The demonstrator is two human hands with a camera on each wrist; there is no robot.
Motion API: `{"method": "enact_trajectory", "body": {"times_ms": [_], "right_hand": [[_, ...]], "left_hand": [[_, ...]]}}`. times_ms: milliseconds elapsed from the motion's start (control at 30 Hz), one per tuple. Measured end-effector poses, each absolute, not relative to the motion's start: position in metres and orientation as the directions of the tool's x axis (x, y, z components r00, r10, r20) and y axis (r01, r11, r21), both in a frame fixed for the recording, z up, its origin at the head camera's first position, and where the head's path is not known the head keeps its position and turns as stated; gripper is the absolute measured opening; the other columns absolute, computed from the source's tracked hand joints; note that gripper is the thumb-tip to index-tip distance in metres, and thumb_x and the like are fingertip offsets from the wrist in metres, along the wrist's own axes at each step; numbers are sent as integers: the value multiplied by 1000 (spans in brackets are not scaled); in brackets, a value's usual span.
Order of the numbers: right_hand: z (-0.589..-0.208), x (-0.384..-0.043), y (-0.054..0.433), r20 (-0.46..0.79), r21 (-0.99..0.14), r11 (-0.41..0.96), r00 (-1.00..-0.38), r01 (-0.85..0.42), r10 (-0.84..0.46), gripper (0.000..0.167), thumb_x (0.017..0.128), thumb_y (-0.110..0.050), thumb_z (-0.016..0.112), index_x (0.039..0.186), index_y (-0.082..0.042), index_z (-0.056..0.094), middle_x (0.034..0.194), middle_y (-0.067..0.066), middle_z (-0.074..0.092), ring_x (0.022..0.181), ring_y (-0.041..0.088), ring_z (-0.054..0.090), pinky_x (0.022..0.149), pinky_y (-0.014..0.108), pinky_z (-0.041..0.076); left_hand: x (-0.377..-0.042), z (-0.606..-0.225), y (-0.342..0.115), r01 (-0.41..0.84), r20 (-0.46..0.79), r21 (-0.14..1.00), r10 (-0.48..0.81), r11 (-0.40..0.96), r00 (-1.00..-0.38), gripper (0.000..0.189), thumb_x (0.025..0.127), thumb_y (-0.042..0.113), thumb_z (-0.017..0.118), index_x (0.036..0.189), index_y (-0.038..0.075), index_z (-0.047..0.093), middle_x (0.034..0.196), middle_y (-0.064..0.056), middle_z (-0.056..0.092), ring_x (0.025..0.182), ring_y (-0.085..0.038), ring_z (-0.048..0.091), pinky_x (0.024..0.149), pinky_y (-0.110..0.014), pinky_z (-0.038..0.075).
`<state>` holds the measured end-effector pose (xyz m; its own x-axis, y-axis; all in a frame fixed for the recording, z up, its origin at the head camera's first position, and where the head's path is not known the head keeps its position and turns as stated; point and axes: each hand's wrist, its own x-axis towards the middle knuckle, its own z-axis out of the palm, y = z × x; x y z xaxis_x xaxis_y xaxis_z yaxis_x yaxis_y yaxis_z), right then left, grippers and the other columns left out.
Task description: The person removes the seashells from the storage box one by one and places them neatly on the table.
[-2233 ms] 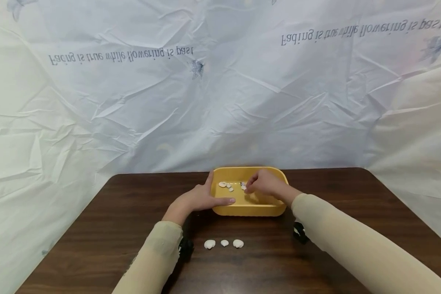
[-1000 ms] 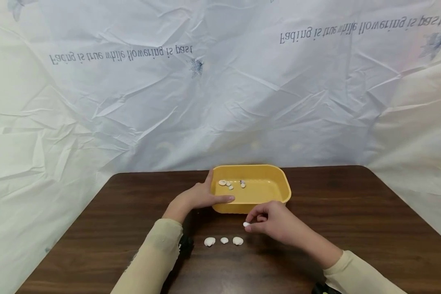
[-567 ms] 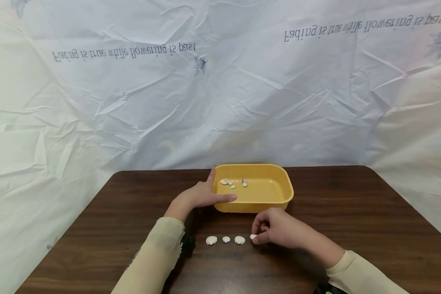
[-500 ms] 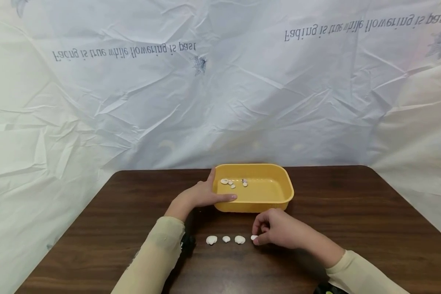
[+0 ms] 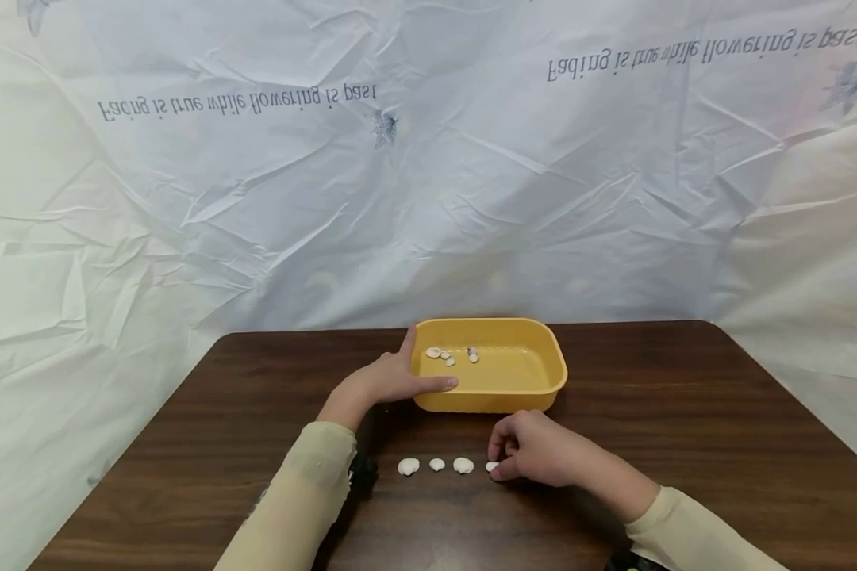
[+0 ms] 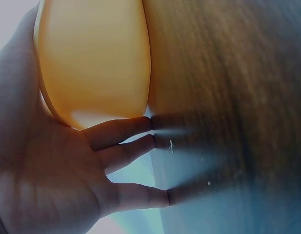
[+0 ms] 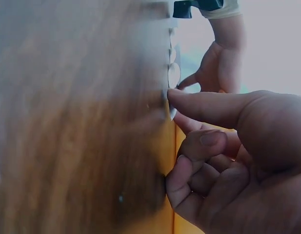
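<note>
1. Currently, the right hand (image 5: 537, 449) pinches a small white shell (image 5: 491, 467) between thumb and forefinger, its other fingers curled in. The shell is down at the surface of a dark wooden table (image 5: 200, 476), at the hand's nine o'clock, partly hidden by the thumb.
2. The left hand (image 5: 386, 381) lies at the nine o'clock end of a yellow tray (image 5: 517, 374), fingers straight and spread, thumb resting over the near rim.
3. Onward from the pinched shell toward nine o'clock, apart and in line, lie a ribbed shell (image 5: 463, 465), a smaller shell (image 5: 437, 464) and a second ribbed shell (image 5: 409, 466).
4. The tray stands at the right hand's eleven o'clock. Inside, three pale shells (image 5: 445, 356) cluster toward nine o'clock; two little pieces (image 5: 474, 358), too small to make out well, lie nearer the middle.
5. Cream sleeves (image 5: 293, 500) cover both forearms.
6. Beyond the table's twelve o'clock edge hangs a creased white sheet (image 5: 428, 238) with upside-down lettering.
</note>
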<state>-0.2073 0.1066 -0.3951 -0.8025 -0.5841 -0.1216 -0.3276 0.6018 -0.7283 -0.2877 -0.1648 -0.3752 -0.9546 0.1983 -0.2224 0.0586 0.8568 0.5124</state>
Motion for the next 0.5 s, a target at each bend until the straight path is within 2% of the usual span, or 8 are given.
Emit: {"method": "enact_trajectory", "body": {"times_ms": [500], "right_hand": [[-395,-204,105,-128,-733,606,-813,-309,-569,17,85,-13,89,86,-12,72,64,-4,49,60,12,45,57,23,38]], "left_hand": [[-286,-374,-165,58,-224,512,199,857,-954,140,74,94,66,170,35,-17,172,-24,33,157,-41,39,121,-58,40]]}}
